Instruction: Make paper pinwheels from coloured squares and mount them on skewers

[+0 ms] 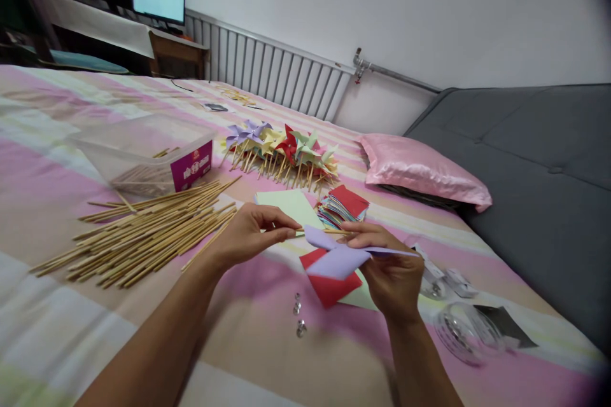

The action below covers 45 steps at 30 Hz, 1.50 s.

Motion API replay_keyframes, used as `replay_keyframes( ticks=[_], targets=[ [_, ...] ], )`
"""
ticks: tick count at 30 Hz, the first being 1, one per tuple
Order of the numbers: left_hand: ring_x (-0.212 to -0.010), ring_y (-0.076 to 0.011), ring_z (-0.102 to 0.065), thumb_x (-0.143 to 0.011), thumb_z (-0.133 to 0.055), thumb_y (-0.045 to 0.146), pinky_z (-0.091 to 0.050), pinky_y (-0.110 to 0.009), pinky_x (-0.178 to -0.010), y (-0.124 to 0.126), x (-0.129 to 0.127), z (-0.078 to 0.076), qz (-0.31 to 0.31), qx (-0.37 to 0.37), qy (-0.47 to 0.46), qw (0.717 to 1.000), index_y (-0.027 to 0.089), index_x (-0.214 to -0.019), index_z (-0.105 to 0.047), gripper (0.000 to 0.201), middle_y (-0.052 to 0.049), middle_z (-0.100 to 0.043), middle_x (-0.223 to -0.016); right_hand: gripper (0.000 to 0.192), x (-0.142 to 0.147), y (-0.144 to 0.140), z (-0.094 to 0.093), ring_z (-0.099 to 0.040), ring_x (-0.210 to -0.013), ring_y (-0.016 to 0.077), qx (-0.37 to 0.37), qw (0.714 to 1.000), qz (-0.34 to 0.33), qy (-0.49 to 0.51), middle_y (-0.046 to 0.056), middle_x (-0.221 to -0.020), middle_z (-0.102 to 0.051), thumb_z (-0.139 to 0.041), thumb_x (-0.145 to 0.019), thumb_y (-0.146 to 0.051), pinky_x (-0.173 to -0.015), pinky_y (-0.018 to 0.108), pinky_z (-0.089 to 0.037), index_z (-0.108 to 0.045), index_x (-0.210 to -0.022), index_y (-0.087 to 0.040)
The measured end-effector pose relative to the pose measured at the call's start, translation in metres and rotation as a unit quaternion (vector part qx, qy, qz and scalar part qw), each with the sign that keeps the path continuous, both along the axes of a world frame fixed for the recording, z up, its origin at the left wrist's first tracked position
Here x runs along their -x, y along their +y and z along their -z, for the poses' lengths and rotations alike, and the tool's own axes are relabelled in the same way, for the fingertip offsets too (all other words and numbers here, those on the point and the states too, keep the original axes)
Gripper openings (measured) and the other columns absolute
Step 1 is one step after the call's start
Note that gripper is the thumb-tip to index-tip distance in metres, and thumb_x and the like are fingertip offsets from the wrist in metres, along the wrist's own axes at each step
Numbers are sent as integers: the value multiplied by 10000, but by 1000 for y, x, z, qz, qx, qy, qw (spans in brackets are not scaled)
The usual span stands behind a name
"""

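Observation:
A purple paper pinwheel (338,262) is held above the bed by my right hand (394,267), whose fingers are closed on it from the right. Behind its blades runs a thin wooden stick (330,231), lying roughly level. My left hand (252,232) pinches the left end of that stick between thumb and fingers. Beneath the pinwheel lie red paper (329,296) and pale green paper. A stack of coloured paper squares (344,205) sits just beyond my right hand. Nearer to me, several small shiny metal pieces (299,318) rest on the sheet.
Many loose wooden sticks (157,232) spread at left, beside a clear plastic box (143,156). Finished pinwheels (281,149) stand in a row further back. A pink pillow (424,168) lies near the grey headboard (529,172). Clear round containers (468,331) are at right.

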State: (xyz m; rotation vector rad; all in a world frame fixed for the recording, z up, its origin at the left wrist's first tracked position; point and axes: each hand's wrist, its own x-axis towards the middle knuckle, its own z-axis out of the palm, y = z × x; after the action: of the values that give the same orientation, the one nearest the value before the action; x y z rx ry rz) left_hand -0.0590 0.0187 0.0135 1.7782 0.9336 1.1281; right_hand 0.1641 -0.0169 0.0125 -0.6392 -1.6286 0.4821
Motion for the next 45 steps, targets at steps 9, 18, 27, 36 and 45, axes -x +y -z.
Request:
replay_keyframes(
  ticks=[9,18,27,36,45],
  targets=[
    [-596,-126,-549,-719,-645,281,-391,-225,-521,2,6,-3,-67,-19,44,997,116,-802,-714,197,-71,-685,-698,190,-2,0,-8,-616,-982,216,-47,990,58,-116,64,-1005,-666,-655,-720,-76,-826,367,-500,-671,-834,-227],
    [-592,-124,-568,-718,-599,262,-403,-225,-555,11,16,3,-218,-100,140,961,155,-782,-727,179,-40,-703,-710,166,-4,1,-9,-590,-1035,208,-40,979,52,-192,86,-1110,-623,-634,-735,-82,-826,345,-494,-673,-830,-212],
    [-528,-91,-524,-723,-612,249,-377,-196,-503,-1,4,-7,-126,-93,119,980,161,-767,-726,151,-18,-690,-647,265,0,6,2,-614,-899,175,-99,967,117,-204,84,-1146,-594,-604,-713,-13,-756,333,-521,-675,-867,-216],
    [-539,-99,-520,-723,-615,226,-366,-200,-483,-10,-1,-13,-68,-63,86,992,135,-770,-725,151,-42,-675,-630,270,2,5,3,-628,-910,195,-154,955,163,-196,70,-952,-672,-622,-706,-11,-792,351,-525,-673,-888,-203],
    [-500,-90,-470,-742,-598,270,-348,-198,-453,-11,0,-13,-25,-10,73,997,119,-778,-715,195,-32,-623,-575,248,3,4,3,-650,-864,191,-164,951,182,-190,58,-921,-688,-604,-732,-46,-765,344,-542,-675,-892,-221]
  ],
)
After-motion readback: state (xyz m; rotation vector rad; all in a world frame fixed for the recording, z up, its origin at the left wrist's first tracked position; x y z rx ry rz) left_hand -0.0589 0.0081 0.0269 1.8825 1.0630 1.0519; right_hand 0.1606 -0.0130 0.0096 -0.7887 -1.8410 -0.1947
